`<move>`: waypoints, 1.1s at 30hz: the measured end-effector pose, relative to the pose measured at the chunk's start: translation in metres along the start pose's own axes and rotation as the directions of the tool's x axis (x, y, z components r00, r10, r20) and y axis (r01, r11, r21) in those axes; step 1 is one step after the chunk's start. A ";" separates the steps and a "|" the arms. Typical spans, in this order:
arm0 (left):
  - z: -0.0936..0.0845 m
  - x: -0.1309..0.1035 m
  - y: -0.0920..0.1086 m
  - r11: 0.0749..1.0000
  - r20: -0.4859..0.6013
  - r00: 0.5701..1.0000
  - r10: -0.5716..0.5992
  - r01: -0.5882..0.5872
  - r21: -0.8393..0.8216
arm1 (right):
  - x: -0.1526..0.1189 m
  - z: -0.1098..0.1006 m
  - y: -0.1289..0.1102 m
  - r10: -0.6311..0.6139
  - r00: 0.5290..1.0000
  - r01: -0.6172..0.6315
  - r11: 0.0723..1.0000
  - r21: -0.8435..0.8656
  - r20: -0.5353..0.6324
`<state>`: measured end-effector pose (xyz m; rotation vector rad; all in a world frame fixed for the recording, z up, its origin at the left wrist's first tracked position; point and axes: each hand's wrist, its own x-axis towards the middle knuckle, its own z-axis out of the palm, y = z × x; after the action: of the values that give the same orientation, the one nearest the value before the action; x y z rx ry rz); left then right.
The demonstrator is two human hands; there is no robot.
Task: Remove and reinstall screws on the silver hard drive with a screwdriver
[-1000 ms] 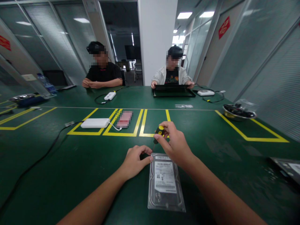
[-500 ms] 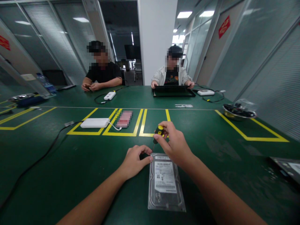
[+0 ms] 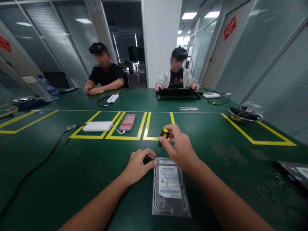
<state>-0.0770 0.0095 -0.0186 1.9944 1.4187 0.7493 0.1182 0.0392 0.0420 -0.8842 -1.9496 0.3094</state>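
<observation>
A silver hard drive (image 3: 170, 205) with a white printed label lies flat on the green table in front of me. My left hand (image 3: 138, 165) is at its far left corner, thumb on the edge and fingers curled around the corner. My right hand (image 3: 179, 146) grips a black and yellow screwdriver (image 3: 164, 134) between thumb and fingers. The screwdriver is tilted slightly, its thin shaft pointing down to that same corner of the drive. Whether its tip sits in a screw is too small to tell.
A white power bank (image 3: 97, 126) with cables lies beyond my left hand, beside a pinkish phone (image 3: 128, 122). A metal bowl of dark parts (image 3: 245, 115) is at right, and another drive-like device (image 3: 295, 171) at the right edge. Two people sit across the table (image 3: 79, 173).
My hands, the screwdriver and the hard drive keep almost the same positions. Across the table, the person on the left has lowered their hands and laid them together on the tabletop.
</observation>
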 end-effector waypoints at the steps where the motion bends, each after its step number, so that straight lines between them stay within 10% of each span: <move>1: 0.000 0.000 0.000 1.000 0.001 1.000 0.000 0.000 0.003 | 0.000 0.000 0.000 -0.002 1.000 0.002 1.000 -0.004 0.001; 33: 0.001 0.001 -0.001 1.000 -0.017 1.000 0.007 -0.007 0.020 | 0.006 -0.009 -0.016 -0.159 0.987 0.159 0.986 0.040 -0.004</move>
<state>-0.0768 0.0104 -0.0202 2.0140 1.4345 0.7593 0.1167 0.0306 0.0589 -0.6976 -1.9929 0.2537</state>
